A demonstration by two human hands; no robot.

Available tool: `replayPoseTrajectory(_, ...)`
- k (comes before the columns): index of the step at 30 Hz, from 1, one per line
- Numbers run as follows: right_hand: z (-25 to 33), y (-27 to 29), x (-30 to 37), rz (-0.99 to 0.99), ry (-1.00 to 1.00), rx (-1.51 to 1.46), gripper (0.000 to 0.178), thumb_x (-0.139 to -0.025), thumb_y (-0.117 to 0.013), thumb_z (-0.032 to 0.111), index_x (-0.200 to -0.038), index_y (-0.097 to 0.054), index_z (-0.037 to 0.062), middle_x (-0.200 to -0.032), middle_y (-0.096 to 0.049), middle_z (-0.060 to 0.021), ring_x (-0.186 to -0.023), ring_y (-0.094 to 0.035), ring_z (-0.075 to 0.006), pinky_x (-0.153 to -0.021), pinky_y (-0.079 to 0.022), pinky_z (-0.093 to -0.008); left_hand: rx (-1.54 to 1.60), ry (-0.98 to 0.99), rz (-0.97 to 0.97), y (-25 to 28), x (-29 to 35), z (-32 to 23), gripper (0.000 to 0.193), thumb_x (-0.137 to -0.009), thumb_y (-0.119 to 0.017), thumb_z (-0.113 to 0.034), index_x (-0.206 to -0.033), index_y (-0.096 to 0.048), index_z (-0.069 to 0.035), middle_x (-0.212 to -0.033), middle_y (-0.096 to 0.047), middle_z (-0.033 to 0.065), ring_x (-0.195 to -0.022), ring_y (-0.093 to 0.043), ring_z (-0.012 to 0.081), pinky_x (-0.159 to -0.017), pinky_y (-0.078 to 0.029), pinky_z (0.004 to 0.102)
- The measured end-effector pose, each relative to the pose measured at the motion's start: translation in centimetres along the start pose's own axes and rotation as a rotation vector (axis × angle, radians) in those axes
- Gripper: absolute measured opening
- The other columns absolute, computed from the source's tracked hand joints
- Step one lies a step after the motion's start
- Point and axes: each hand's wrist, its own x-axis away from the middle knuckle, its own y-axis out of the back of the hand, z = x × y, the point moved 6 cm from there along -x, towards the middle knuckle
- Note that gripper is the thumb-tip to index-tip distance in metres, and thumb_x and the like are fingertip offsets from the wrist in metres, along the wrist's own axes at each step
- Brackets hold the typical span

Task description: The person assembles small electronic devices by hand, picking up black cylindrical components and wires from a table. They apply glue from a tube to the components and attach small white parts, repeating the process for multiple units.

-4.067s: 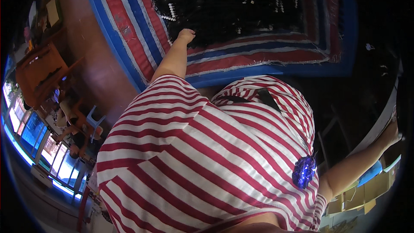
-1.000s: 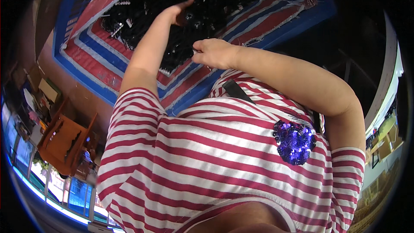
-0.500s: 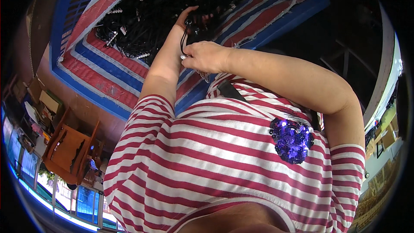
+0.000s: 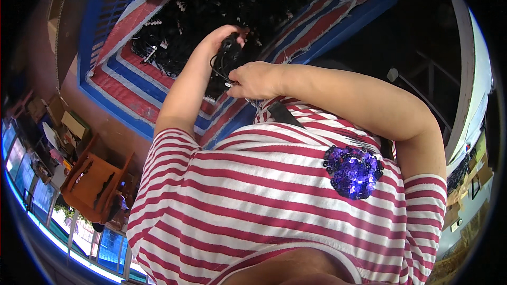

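Note:
My left hand (image 4: 226, 36) is closed around a loose bunch of thin black cords (image 4: 228, 59), which hangs down below its fingers. Just nearer to me, my right hand (image 4: 257, 80) pinches the lower end of a black cord, where a small shiny piece (image 4: 228, 84) shows at the thumb. Some clear, glossy material sits under the right hand, too small to make out. Both hands are above a heap of black cords (image 4: 211, 0) dotted with small white pieces. The left fingertips partly vanish against the dark heap.
The heap lies in a blue plastic crate (image 4: 100, 37) lined with red, white and blue striped woven cloth (image 4: 129, 92). An orange-brown wooden chair (image 4: 97, 179) stands at the left. Cartons and other clutter lie beyond it. A dark metal frame (image 4: 430, 79) is at the right.
My left hand has drawn back slightly toward me, and a black bunch now shows in its grasp where a looped cord with dark beads hung. My right hand has moved slightly right and down.

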Motion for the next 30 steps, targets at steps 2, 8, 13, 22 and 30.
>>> replayPoseTrajectory(2, 0.2, 0.5, 1.2, 0.012, -0.024, 0.003, 0.043, -0.083, -0.05, 0.036, -0.102, -0.057, -0.0018, -0.093, -0.06, -0.0226, -0.092, -0.057, -0.0347, -0.084, -0.042, -0.0399, -0.138, -0.017, 0.119, 1.1, 0.9, 0.2, 0.019, -0.078, -0.053, -0.008, -0.093, -0.049, 0.002, -0.06, -0.05, 0.0017, -0.052, -0.048, 0.0095, -0.053, -0.043, 0.0224)
replayPoseTrajectory(8, -1.2, 3.4, 6.7, -0.383, 0.082, 0.031, 0.05, -0.083, -0.052, 0.041, -0.109, -0.056, -0.0015, -0.101, -0.059, -0.0219, -0.096, -0.057, -0.0335, -0.086, -0.043, -0.0377, -0.252, -0.013, 0.057, -0.4, 10.1, 0.6, 0.027, -0.08, -0.055, -0.011, -0.103, -0.049, 0.001, -0.063, -0.047, -0.0019, -0.048, -0.044, 0.0063, -0.052, -0.044, 0.0233)
replayPoseTrajectory(13, -5.2, 5.2, 10.3, -0.51, -0.024, -0.353, 0.046, -0.083, -0.057, 0.033, -0.114, -0.053, -0.0005, -0.108, -0.058, -0.0199, -0.101, -0.056, -0.0294, -0.088, -0.044, -0.0337, -0.154, -0.13, 0.031, -0.3, 12.2, 1.2, 0.026, -0.08, -0.054, -0.009, -0.104, -0.048, 0.0, -0.062, -0.047, -0.0011, -0.048, -0.044, 0.0067, -0.051, -0.044, 0.0232)
replayPoseTrajectory(22, -9.9, 5.2, -1.9, -0.483, -0.374, -0.095, 0.086, -0.067, -0.071, 0.038, -0.13, -0.03, -0.0044, -0.124, -0.043, -0.0265, -0.118, -0.042, -0.033, -0.096, -0.037, -0.0344, -0.167, -0.185, 0.065, -2.4, 10.6, 2.8, 0.027, -0.08, -0.055, -0.012, -0.103, -0.049, 0.0, -0.063, -0.047, -0.0008, -0.05, -0.046, 0.0066, -0.053, -0.045, 0.023)
replayPoseTrajectory(30, -12.7, 8.9, -0.7, -0.405, -0.41, -0.458, 0.065, -0.074, -0.068, 0.026, -0.126, -0.038, 0.0012, -0.068, -0.051, -0.0034, -0.055, -0.046, -0.0113, -0.051, -0.041, -0.0252, -1.497, -0.138, -0.504, 4.9, 6.1, 6.6, 0.035, -0.074, -0.048, -0.011, -0.107, -0.051, 0.001, -0.103, -0.058, 0.0224, -0.101, -0.054, 0.0347, -0.085, -0.043, 0.041)
